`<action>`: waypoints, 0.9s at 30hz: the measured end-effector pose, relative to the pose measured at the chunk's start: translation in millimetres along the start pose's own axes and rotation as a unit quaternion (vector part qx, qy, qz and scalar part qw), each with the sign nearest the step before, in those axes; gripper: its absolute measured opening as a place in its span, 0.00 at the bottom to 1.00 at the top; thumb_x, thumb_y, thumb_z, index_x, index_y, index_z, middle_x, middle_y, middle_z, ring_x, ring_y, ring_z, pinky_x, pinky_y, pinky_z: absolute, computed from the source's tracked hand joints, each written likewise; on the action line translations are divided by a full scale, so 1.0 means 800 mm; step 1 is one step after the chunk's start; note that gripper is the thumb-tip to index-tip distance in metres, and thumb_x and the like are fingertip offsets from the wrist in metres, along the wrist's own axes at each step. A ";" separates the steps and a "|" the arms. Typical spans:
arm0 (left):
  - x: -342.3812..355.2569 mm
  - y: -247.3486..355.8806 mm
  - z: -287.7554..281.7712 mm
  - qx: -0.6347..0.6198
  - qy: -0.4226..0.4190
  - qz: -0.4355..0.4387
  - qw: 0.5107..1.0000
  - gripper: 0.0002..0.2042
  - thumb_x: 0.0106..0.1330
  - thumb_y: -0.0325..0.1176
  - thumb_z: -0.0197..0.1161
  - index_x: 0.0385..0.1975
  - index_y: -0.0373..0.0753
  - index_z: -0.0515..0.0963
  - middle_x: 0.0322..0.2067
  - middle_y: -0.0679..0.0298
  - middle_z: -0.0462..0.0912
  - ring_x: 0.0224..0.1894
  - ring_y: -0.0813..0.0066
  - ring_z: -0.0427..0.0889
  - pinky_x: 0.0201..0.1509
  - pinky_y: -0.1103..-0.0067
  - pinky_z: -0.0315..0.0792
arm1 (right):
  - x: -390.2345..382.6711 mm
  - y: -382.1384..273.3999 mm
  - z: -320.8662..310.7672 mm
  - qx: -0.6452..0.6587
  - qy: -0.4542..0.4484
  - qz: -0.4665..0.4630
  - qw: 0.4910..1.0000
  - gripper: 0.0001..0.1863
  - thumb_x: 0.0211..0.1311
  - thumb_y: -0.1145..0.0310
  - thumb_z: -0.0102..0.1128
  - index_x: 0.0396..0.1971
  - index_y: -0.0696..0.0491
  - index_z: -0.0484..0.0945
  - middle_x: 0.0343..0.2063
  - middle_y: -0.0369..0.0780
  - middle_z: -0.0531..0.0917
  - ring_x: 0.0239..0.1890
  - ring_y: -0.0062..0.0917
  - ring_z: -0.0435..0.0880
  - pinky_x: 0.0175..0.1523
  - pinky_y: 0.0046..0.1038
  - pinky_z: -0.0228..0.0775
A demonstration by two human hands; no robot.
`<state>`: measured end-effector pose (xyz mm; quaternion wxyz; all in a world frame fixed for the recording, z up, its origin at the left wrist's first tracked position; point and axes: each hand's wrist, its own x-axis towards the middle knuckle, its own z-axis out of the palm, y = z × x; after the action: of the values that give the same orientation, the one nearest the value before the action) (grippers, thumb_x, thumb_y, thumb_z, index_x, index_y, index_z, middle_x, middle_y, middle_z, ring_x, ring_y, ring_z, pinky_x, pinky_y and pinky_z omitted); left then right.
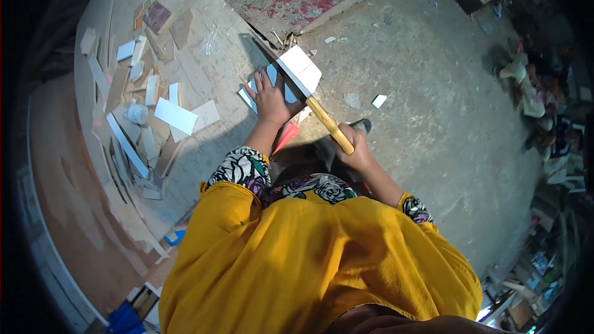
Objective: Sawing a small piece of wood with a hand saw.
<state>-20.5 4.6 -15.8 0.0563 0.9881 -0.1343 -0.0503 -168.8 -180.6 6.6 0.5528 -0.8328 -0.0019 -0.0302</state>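
Observation:
A hand saw (322, 115) with a yellow handle is gripped by its handle end in my right hand (355, 149). Its dark, straight blade slants up and left across a white board (302, 67) at the table's edge. Part of that board juts out past the edge, on the right side of the blade. On the left side my left hand (270, 98) lies flat on the board, fingers spread, close to the blade. How deep the blade sits in the board cannot be made out. A red pointed piece (286, 136) shows below my left wrist.
Wood offcuts and white strips (176, 116) lie scattered over the left of the worktable (216, 37), with a crumpled clear plastic piece (136, 112) among them. A small white offcut (379, 101) is on the concrete floor (427, 117). People (526, 83) sit at the far right.

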 end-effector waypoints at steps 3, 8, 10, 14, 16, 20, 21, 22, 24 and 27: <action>0.001 -0.007 0.011 0.002 0.027 0.005 1.000 0.47 0.41 0.61 0.67 0.62 0.43 0.64 0.65 0.43 0.53 0.69 0.46 0.48 0.67 0.44 0.33 | -0.010 0.002 0.004 -0.014 0.015 -0.013 1.000 0.12 0.53 0.68 0.65 0.21 0.54 0.69 0.16 0.47 0.72 0.21 0.47 0.74 0.25 0.38 0.66; 0.001 -0.005 0.013 0.014 0.024 0.027 0.999 0.43 0.43 0.52 0.69 0.62 0.42 0.65 0.65 0.43 0.52 0.69 0.44 0.47 0.67 0.44 0.31 | -0.055 0.002 -0.022 0.047 0.025 -0.022 0.998 0.08 0.53 0.70 0.64 0.24 0.53 0.72 0.18 0.45 0.74 0.21 0.44 0.76 0.25 0.37 0.66; 0.006 -0.007 0.017 0.037 0.009 0.047 0.998 0.42 0.43 0.51 0.70 0.61 0.41 0.66 0.65 0.42 0.52 0.69 0.43 0.47 0.67 0.44 0.31 | -0.046 0.006 -0.015 0.030 0.032 -0.037 0.998 0.08 0.52 0.70 0.64 0.23 0.53 0.72 0.19 0.45 0.75 0.22 0.44 0.76 0.25 0.38 0.66; 0.009 -0.019 0.030 0.082 0.011 0.043 0.996 0.41 0.41 0.51 0.72 0.56 0.34 0.70 0.64 0.42 0.53 0.69 0.45 0.46 0.67 0.43 0.32 | -0.006 0.012 0.005 -0.014 0.016 -0.059 0.998 0.10 0.50 0.69 0.63 0.22 0.52 0.69 0.17 0.46 0.74 0.22 0.46 0.76 0.26 0.39 0.67; 0.005 -0.020 0.026 0.075 0.023 0.048 0.996 0.41 0.42 0.51 0.72 0.56 0.34 0.70 0.64 0.42 0.53 0.69 0.46 0.47 0.66 0.43 0.32 | -0.025 0.007 0.001 0.012 0.025 -0.026 0.999 0.10 0.50 0.68 0.63 0.22 0.52 0.69 0.17 0.46 0.74 0.22 0.45 0.76 0.26 0.39 0.67; 0.015 -0.022 0.026 0.054 0.031 0.056 0.996 0.45 0.39 0.50 0.72 0.61 0.39 0.65 0.63 0.41 0.54 0.68 0.42 0.48 0.65 0.41 0.37 | -0.084 0.016 -0.033 0.062 0.028 -0.023 0.997 0.11 0.50 0.68 0.64 0.20 0.52 0.69 0.16 0.45 0.73 0.20 0.43 0.75 0.25 0.37 0.67; 0.015 -0.019 0.022 0.047 0.029 0.057 0.997 0.47 0.37 0.49 0.73 0.61 0.38 0.64 0.62 0.41 0.55 0.67 0.39 0.49 0.64 0.40 0.38 | -0.107 0.020 -0.039 0.064 0.021 -0.011 0.998 0.11 0.50 0.68 0.65 0.19 0.52 0.70 0.16 0.44 0.73 0.20 0.43 0.76 0.25 0.37 0.66; 0.015 -0.018 0.022 0.049 0.028 0.064 0.996 0.47 0.37 0.49 0.73 0.61 0.38 0.64 0.62 0.41 0.55 0.67 0.39 0.49 0.64 0.40 0.38 | -0.120 0.018 -0.044 0.066 0.013 0.000 0.998 0.12 0.50 0.68 0.65 0.18 0.53 0.70 0.16 0.44 0.73 0.20 0.43 0.76 0.25 0.37 0.66; 0.012 -0.020 0.022 0.039 0.040 0.067 0.996 0.47 0.36 0.49 0.73 0.61 0.38 0.64 0.63 0.40 0.54 0.66 0.39 0.49 0.64 0.40 0.39 | -0.111 0.017 -0.035 0.066 0.019 -0.002 0.998 0.11 0.50 0.68 0.64 0.19 0.52 0.70 0.16 0.45 0.73 0.21 0.44 0.75 0.25 0.37 0.66; 0.013 -0.031 0.027 0.059 0.038 0.069 0.995 0.45 0.39 0.48 0.73 0.61 0.38 0.64 0.63 0.40 0.52 0.67 0.39 0.49 0.65 0.42 0.39 | -0.036 0.023 -0.006 0.069 0.023 -0.033 0.997 0.10 0.50 0.67 0.64 0.23 0.52 0.70 0.18 0.46 0.74 0.22 0.45 0.75 0.26 0.38 0.66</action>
<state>-6.4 23.2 -41.2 0.0066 0.9792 -0.2029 -0.0007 -197.3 -191.2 -10.0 0.6075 -0.7913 -0.0184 -0.0673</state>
